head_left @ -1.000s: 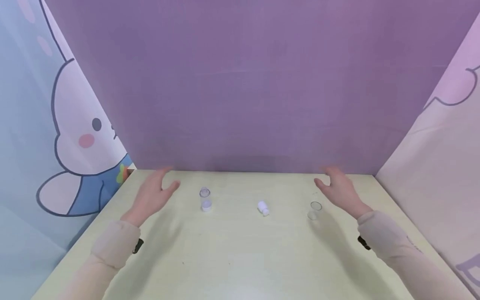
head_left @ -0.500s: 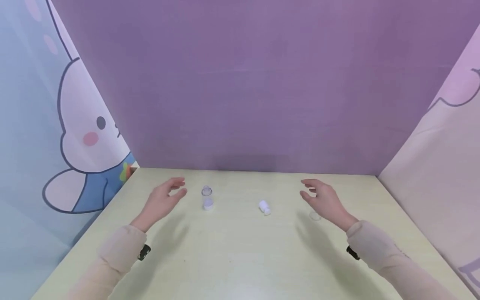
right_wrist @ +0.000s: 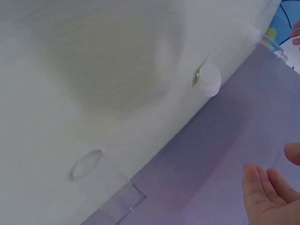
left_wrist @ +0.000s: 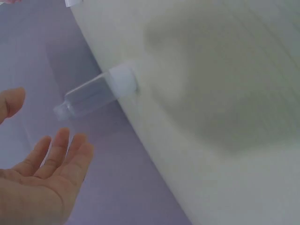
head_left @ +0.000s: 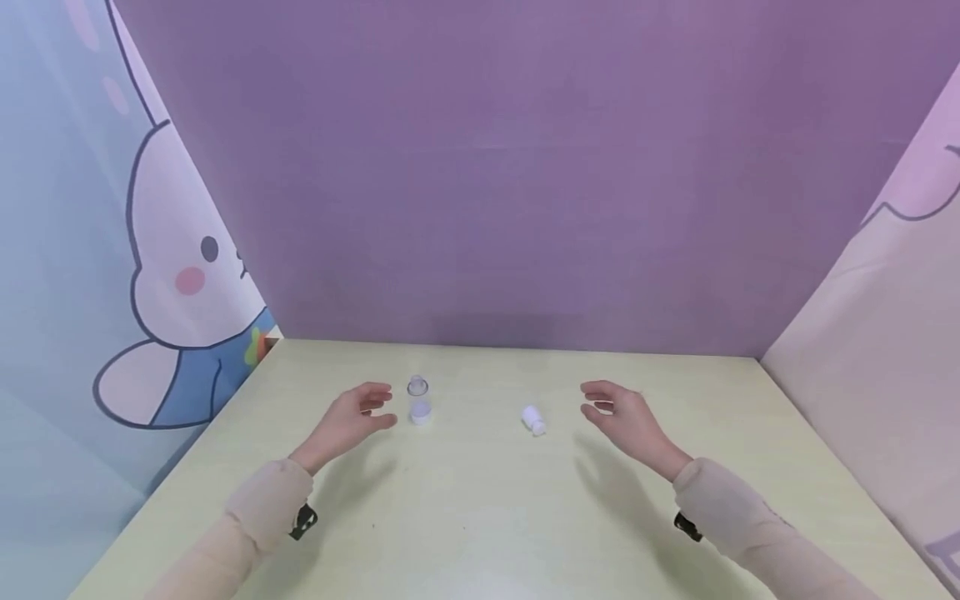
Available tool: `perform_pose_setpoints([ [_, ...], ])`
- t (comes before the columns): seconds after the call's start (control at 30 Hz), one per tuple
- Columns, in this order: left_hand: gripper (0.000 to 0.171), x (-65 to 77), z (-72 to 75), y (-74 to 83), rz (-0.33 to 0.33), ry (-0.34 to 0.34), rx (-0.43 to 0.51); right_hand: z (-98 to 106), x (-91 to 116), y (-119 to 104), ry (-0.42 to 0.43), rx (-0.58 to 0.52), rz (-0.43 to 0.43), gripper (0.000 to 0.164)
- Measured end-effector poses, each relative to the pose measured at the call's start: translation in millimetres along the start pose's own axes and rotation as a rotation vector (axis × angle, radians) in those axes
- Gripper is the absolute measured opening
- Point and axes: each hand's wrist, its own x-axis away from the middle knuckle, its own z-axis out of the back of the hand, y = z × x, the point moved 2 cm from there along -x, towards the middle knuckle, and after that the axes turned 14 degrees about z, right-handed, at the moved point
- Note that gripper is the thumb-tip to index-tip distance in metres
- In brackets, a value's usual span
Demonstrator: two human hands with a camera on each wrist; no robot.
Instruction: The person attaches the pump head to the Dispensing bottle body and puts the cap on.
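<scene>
A clear bottle point(head_left: 417, 402) with a white base part stands on the pale table, just right of my left hand point(head_left: 348, 423). That hand is raised above the table, its fingers spread from the thumb and holding nothing. The same bottle point(left_wrist: 91, 96) appears in the left wrist view beyond the fingertips. Near the middle of the table lies a small white plastic piece point(head_left: 533, 420) with a narrower end. To its right hovers my right hand point(head_left: 626, 425), fingers loosely bent around nothing. A clear open cylinder point(right_wrist: 108, 185) shows in the right wrist view; the right hand hides it in the head view.
The pale table point(head_left: 480, 483) ends at a purple backdrop point(head_left: 480, 183). Printed cloths hang at the left point(head_left: 67, 275) and right point(head_left: 885, 333) sides. Dark bands sit at both wrists below the sleeves.
Both hands have moved inward, the left toward the clear bottle and the right toward the white piece. The right hand now covers the clear cylinder in the head view. The objects stay put.
</scene>
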Motion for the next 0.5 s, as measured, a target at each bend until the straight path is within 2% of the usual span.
perform_pose_setpoints([
  [0.2,0.057,-7.0,-10.3,-1.3,0.007,-0.051,0.049,-9.5,1.0,5.2,-0.035,-0.088,-0.11,0.034],
  [0.3,0.057,-10.8,-15.3,-0.1,0.006,-0.067,0.066,-13.7,1.5,7.1,-0.034,-0.116,-0.138,0.034],
  [0.5,0.052,-16.5,-24.2,2.5,-0.005,-0.039,0.097,-25.3,2.1,12.3,-0.018,-0.183,-0.186,0.034],
])
